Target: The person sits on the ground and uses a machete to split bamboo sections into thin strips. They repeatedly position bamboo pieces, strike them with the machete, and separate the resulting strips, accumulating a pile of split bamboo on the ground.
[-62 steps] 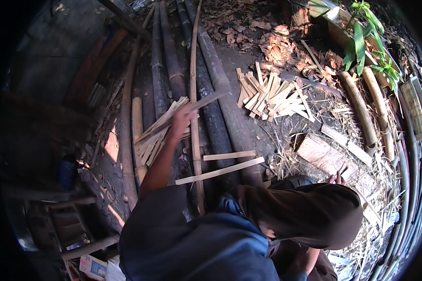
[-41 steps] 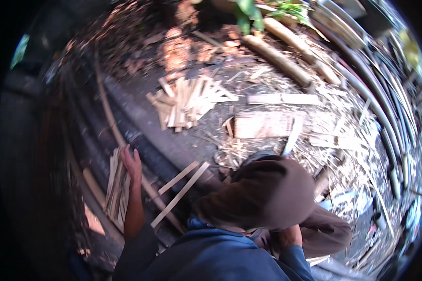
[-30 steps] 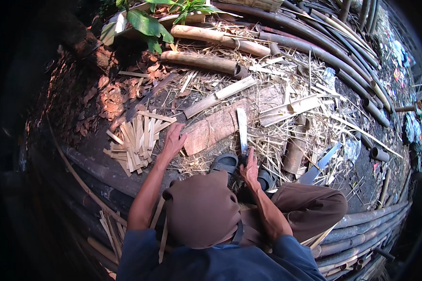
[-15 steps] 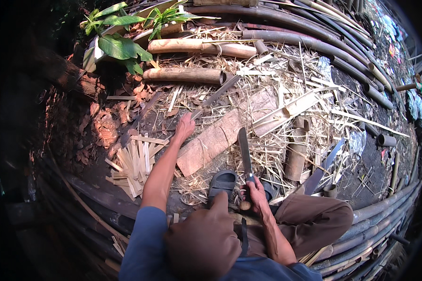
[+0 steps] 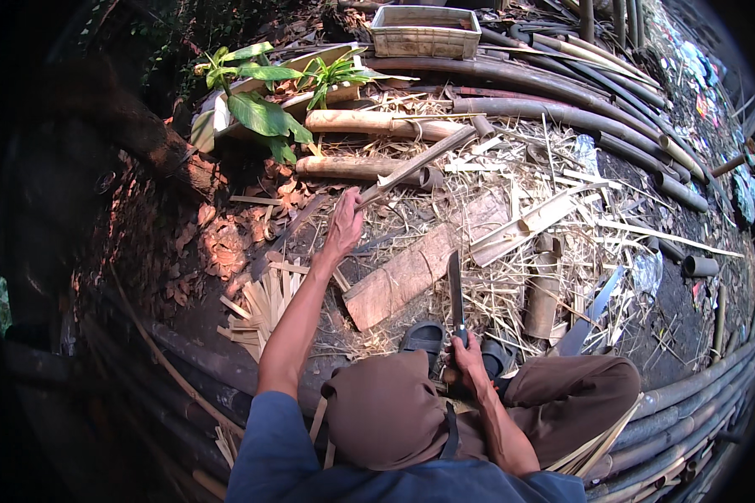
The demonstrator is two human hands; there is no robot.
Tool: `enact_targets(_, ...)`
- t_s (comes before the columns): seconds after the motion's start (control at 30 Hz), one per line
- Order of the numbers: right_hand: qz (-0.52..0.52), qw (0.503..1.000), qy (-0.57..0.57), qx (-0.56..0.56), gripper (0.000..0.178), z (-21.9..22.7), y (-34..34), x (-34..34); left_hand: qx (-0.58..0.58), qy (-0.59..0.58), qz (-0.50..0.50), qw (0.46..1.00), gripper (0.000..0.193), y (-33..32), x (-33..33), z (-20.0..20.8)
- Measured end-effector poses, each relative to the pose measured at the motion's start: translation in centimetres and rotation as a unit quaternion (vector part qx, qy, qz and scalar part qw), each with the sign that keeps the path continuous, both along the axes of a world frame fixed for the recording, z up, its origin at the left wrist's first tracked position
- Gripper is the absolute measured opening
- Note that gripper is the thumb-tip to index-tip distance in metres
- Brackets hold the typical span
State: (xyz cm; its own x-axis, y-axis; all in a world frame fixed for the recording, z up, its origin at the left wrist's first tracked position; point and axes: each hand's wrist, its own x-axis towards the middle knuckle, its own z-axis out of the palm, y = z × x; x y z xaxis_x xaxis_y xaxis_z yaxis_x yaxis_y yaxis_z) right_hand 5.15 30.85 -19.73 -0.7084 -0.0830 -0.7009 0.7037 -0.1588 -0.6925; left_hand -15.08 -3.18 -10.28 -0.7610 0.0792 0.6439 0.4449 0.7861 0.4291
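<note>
My left hand is closed around the near end of a long bamboo strip, which slants up and away to the right above the straw-covered ground. Closer to my body, my right hand grips the handle of a large knife. Its dark blade points away from me, beside a flat wooden plank that lies among the shavings. A stack of pale bamboo slats rests left of the plank, partly behind my left forearm.
A split bamboo half and a short bamboo tube lie right of the plank. Near my right knee is a saw. Long bamboo poles, a whitish crate and a leafy plant stand farther off.
The bamboo strip in my left hand has risen and reaches farther away to the right. My right hand still holds the knife. The view has shifted, bringing the crate in.
</note>
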Motion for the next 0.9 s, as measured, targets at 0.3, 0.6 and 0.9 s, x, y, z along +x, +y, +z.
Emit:
enact_targets(0.3,0.037,0.997,0.055,0.034,0.015,-0.8,0.3,0.1,0.18,-0.344,0.056,0.92,0.03,-3.8,1.5,0.1)
enact_targets(0.6,0.05,0.988,0.098,0.105,0.026,-0.6,0.0,-0.2,0.446,0.003,-0.05,0.894,0.08,-4.5,-0.9,19.7)
enact_targets(0.9,0.064,0.969,0.205,0.12,0.024,4.6,1.8,-2.6,0.595,-0.02,-0.089,0.798,0.038,1.0,-0.9,14.3)
